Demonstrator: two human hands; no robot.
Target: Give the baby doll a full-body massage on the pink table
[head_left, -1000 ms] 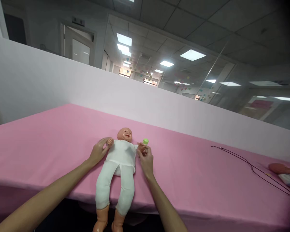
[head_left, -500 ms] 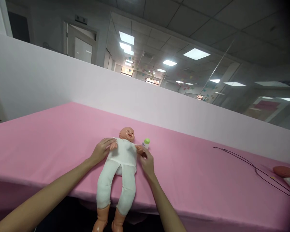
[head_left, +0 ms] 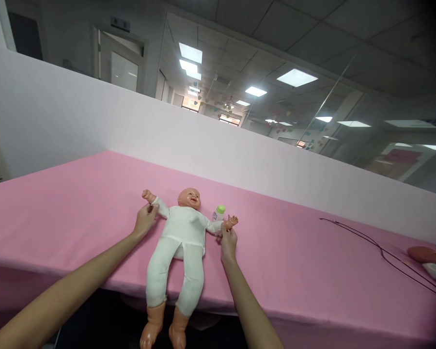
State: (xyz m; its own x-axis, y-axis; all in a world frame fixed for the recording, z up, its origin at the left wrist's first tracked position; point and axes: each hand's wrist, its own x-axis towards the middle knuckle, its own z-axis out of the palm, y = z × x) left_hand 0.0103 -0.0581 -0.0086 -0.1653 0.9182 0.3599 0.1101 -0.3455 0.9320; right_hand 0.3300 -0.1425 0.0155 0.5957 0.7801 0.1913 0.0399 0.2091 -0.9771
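A baby doll [head_left: 183, 228] with a white cloth body lies on its back on the pink-covered table [head_left: 276, 252], feet hanging past the front edge. Both doll arms are spread out to the sides. My left hand [head_left: 145, 220] pinches the doll's arm near the wrist at the left. On the other side my right hand [head_left: 228, 241] grips the other arm just below its plastic hand. A small bottle with a green cap [head_left: 220, 212] stands beside the doll's shoulder, its lower part hidden behind the doll's arm.
A black cable [head_left: 366, 238] runs across the table's right side. At the right edge lies an orange-brown object [head_left: 427, 256] with something white by it, partly cut off. A white low wall [head_left: 210, 145] with glass above borders the table's back.
The doll's arms have gone from lying against its body to stretched outward. My left hand now holds one arm and moved left; my right hand shifted slightly right with the other.
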